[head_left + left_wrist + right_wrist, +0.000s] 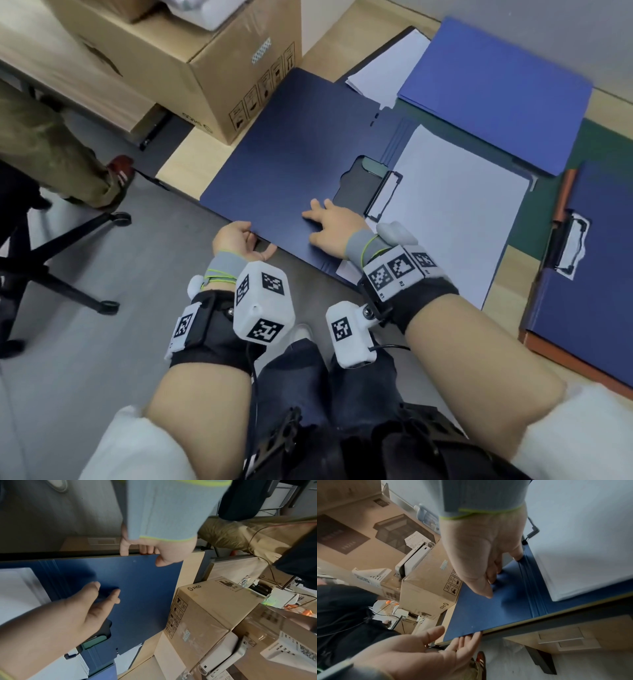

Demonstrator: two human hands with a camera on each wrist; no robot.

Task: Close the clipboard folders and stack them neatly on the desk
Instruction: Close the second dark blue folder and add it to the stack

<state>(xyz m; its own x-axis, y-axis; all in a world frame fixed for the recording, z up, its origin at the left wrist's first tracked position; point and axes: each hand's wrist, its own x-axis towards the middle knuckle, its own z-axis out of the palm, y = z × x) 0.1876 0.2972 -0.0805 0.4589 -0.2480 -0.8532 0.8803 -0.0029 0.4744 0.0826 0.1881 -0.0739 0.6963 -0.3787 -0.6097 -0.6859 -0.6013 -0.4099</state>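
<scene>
A dark-blue clipboard folder (291,154) lies open on the desk, its cover spread to the left and overhanging the front edge. White paper (455,212) sits under its black clip (383,195) on the right half. My left hand (239,238) is palm up at the cover's front edge, its straight fingers (467,641) slid beneath and its thumb off the cover. My right hand (329,222) rests flat on the cover (488,612) near the spine. A lighter blue folder (496,92) lies shut at the back right. Another clipboard folder (582,308) lies at the right.
A PICO cardboard box (205,68) stands on the desk just beyond the open cover. Loose white sheets (387,68) lie at the back. On the floor to the left are an office chair base (51,257) and another person's leg (51,144).
</scene>
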